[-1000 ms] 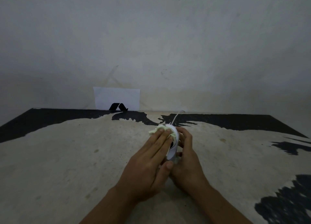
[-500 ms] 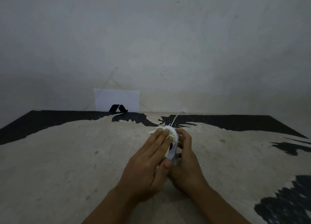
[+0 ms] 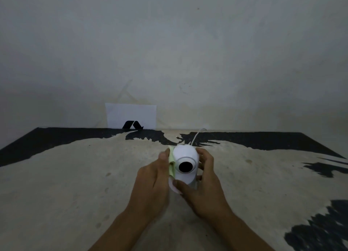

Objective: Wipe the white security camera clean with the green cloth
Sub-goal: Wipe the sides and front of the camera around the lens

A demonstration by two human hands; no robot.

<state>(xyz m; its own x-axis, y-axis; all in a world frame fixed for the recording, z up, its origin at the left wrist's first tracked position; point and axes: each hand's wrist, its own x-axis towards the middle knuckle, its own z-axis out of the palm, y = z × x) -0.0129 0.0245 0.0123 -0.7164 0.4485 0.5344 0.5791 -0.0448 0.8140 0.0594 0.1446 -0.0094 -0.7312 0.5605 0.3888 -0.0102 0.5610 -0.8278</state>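
The white security camera stands upright on the table, its black lens facing me. My right hand wraps its right side and base, thumb across the front of the base. My left hand presses the pale green cloth against the camera's left side. Only a strip of cloth shows between my fingers and the camera body. A thin white cable runs from behind the camera toward the wall.
The table top is worn beige with black patches along the back and right edges. A white card with a black mark leans against the grey wall at the back left.
My left hand with the cloth has slid off the camera's front to its left side, uncovering the lens. The right hand keeps its hold.
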